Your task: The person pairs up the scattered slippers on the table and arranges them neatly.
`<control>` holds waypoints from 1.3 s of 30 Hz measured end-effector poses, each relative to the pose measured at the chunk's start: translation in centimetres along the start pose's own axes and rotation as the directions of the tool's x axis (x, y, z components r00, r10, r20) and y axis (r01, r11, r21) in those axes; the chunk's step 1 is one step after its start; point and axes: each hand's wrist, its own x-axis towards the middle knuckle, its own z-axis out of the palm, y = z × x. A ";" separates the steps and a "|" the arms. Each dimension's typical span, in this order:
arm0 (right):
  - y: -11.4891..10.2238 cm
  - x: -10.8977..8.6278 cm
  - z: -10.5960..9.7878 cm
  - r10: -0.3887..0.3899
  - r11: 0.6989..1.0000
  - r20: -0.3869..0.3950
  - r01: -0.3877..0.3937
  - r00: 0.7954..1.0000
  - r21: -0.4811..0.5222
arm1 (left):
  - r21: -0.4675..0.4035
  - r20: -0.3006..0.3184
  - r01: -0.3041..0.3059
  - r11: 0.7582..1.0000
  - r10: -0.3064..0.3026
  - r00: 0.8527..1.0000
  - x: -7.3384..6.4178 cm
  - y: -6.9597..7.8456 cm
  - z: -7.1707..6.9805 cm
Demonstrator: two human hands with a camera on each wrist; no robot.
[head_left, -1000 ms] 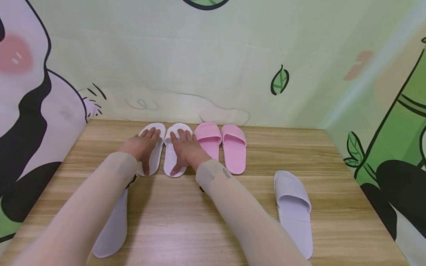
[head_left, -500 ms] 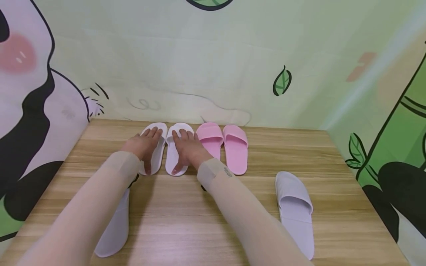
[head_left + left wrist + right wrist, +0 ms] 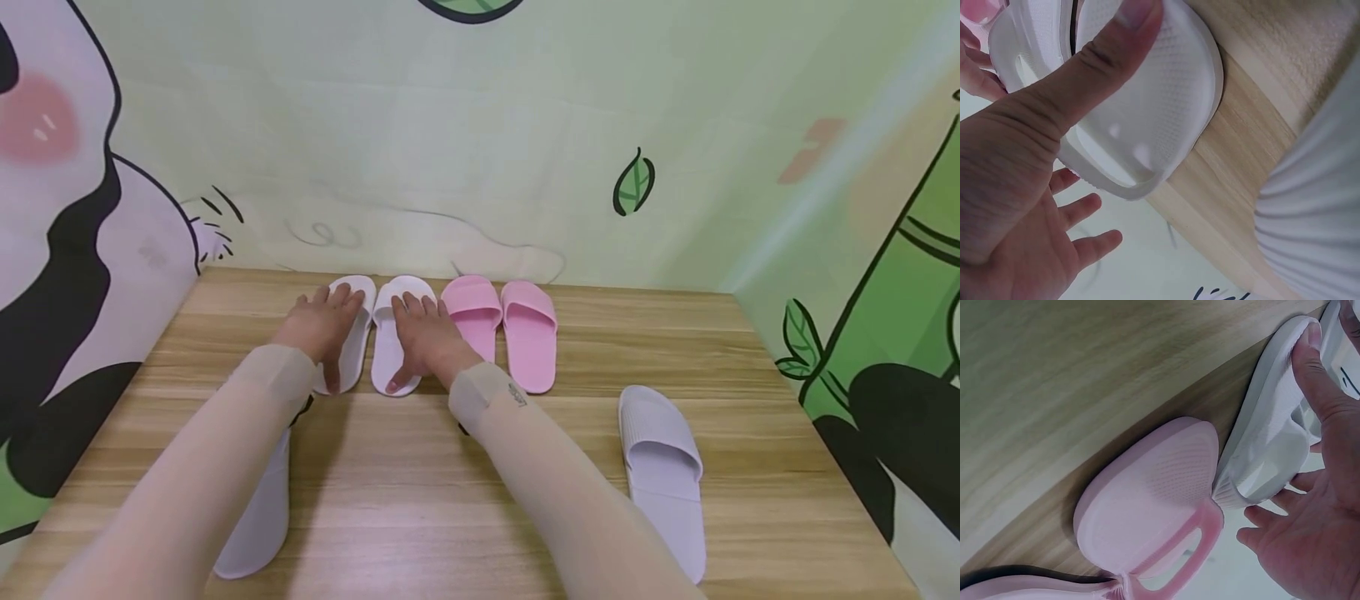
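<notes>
A pair of white slippers lies side by side at the back of the wooden surface, toes toward the wall. My left hand is over the left white slipper, fingers spread near its strap. Its thumb lies across the insole toward the heel in the left wrist view. Over the right white slipper is my right hand, fingers apart, thumb at the heel end. In the right wrist view its other fingers extend past the strap. Each hand partly covers its slipper.
Just right of the white pair stand two pink slippers, the left and the right. A grey slipper lies at front right. Another grey slipper is partly under the left sleeve. A printed wall closes off the back.
The fingers of my right hand have shifted very slightly right over the white slipper. All the slippers stay in place.
</notes>
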 end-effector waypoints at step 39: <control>1.2 -2.7 -3.0 -0.067 0.994 0.008 0.066 0.998 0.088 | -0.150 0.059 0.052 0.987 -0.043 0.997 -2.7 -0.4 -2.6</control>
